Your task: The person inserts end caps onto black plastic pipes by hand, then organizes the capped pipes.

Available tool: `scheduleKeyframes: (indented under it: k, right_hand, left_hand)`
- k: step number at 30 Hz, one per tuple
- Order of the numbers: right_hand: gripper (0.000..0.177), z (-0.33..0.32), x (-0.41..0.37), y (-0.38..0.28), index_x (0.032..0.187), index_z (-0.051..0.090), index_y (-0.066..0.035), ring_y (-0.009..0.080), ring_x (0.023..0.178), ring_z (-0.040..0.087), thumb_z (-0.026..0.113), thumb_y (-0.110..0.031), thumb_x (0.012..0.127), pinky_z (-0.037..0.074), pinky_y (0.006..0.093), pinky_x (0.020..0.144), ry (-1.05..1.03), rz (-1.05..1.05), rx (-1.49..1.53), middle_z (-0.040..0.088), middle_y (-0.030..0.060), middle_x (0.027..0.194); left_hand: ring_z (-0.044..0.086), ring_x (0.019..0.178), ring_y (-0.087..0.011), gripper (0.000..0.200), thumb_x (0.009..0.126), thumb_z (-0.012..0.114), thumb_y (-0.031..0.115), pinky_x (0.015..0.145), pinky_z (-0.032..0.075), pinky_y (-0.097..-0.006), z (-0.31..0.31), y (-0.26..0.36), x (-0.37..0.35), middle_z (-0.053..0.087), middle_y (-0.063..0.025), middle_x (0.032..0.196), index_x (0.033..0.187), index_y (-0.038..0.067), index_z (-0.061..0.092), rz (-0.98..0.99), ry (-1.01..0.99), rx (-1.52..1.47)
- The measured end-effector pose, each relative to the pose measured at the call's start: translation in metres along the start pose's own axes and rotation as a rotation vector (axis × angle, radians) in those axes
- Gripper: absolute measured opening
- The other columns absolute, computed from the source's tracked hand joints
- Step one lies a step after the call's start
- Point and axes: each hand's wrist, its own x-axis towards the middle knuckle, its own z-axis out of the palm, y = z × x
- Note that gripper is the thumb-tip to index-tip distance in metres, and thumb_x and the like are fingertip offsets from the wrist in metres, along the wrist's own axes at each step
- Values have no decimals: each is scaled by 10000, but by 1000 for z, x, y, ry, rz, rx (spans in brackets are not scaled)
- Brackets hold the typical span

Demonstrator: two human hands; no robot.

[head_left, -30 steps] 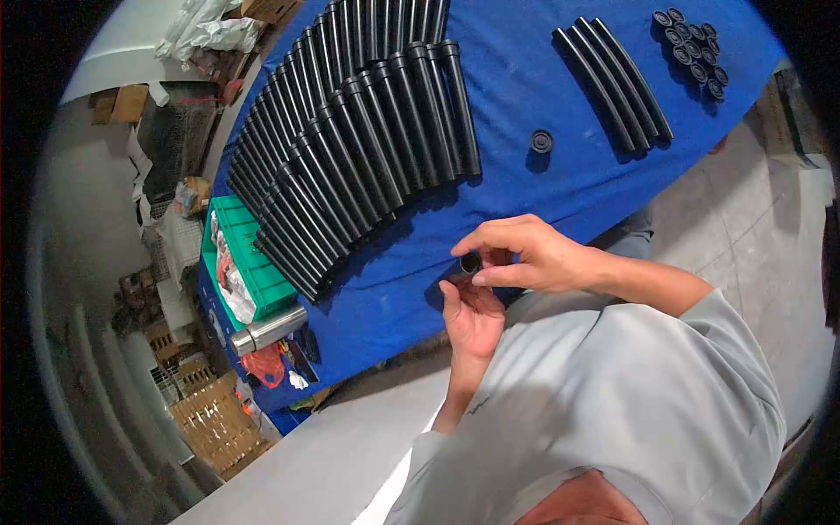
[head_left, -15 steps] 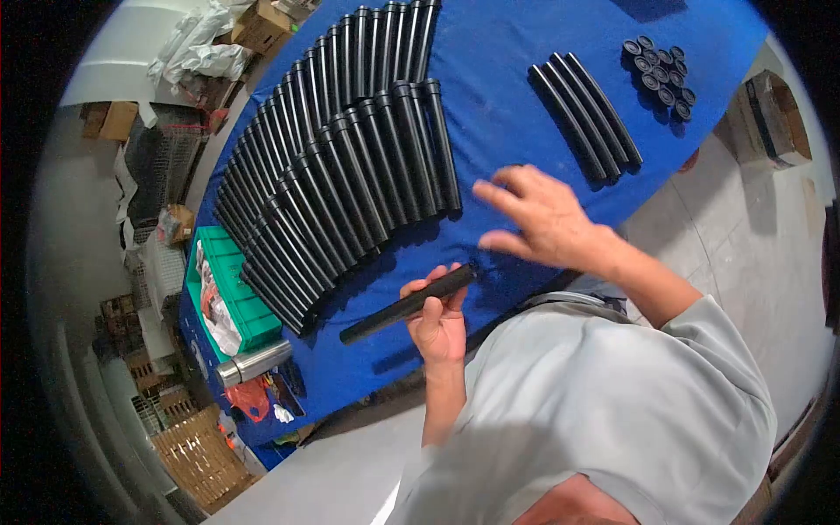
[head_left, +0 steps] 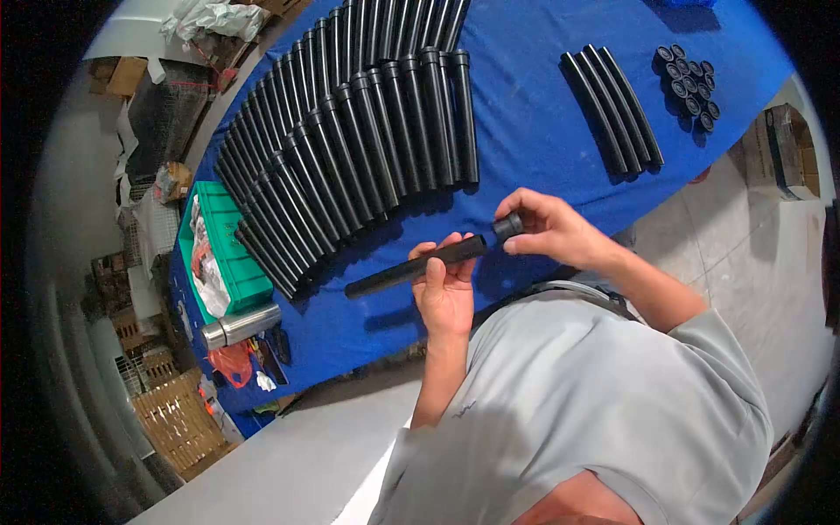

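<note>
My left hand [head_left: 444, 293] is wrapped around a black tube [head_left: 394, 274], tilted with its right end higher. Between the thumb and fingers of my right hand [head_left: 553, 232] is a black round cap [head_left: 507, 227], held close to the tube's right end with a small gap. Beyond my hands, two rows of capped black tubes [head_left: 376, 140] lie side by side on the blue cloth [head_left: 525, 105]. A few uncapped black tubes [head_left: 612, 109] rest farther right, and several loose black caps [head_left: 689, 86] are clustered beside them.
A green crate [head_left: 236, 254] with white and reddish bits stands at the table's left end. Near it lie a steel flask [head_left: 241, 326], a red plastic bag [head_left: 231, 363] and small tools. A cardboard box [head_left: 779, 153] sits on the floor at right.
My right hand, spread and apparently without the cap before, has come down and now pinches the cap near the tube's end. My left hand still holds the tube. The whole view has shifted slightly.
</note>
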Motion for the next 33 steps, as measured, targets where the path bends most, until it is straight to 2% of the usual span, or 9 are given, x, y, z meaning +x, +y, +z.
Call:
scheduleKeyframes:
  k: [1,3,6,9,12,15,27,33]
  right_hand:
    - [361,10,-3,2,1185,587,-26,71,932,578,764,-53,872,501,253,830,40,2,109,614,-2,1015]
    - [382,25,-3,4,1227,578,-19,76,924,581,752,-58,889,500,246,830,35,-76,250,618,1,1013]
    - [396,28,-5,3,1254,587,-20,99,905,600,746,-85,897,511,274,802,30,-83,58,634,26,1005]
    - [398,25,-6,3,1262,603,-29,164,874,628,739,-111,897,520,315,764,59,-215,-319,650,76,1012]
    - [350,27,-8,-5,1235,638,-22,161,929,633,727,-108,908,524,299,782,51,-229,-420,653,78,1046]
    - [350,30,-6,-7,1221,628,-27,263,854,639,722,-116,896,510,355,710,62,-293,-446,657,137,1017]
    - [325,28,-6,1,1198,626,0,322,872,640,700,-142,915,505,405,735,88,-310,-492,649,160,995]
    - [310,24,-4,2,1180,628,0,288,859,642,703,-137,911,516,374,731,82,-283,-518,653,151,988]
  left_hand:
    - [638,1183,-402,272,966,678,168,1005,565,-524,1,0,-1,678,-228,1220,1210,91,586,5,4,2]
    - [644,1178,-390,253,984,651,145,1001,568,-519,0,-1,-2,669,-226,1237,1218,100,566,6,-10,13]
    - [646,1171,-395,221,1005,618,149,992,571,-526,5,-1,-6,659,-232,1251,1215,106,567,-1,1,14]
    - [649,1164,-395,200,1019,593,160,985,575,-529,6,-1,-10,653,-242,1249,1211,111,563,-21,23,14]
    - [654,1156,-388,199,1021,589,155,975,582,-522,8,-1,-12,654,-248,1235,1211,113,551,-15,37,38]
    - [660,1145,-382,209,1018,593,147,965,589,-513,10,0,-14,655,-250,1229,1217,112,540,5,57,70]
    - [689,1091,-318,225,1002,621,141,890,624,-444,14,-13,-11,663,-235,1210,1206,118,530,-9,161,121]
    - [695,1078,-316,203,1008,612,150,884,626,-442,11,-16,-8,664,-241,1210,1195,115,543,-28,163,132]
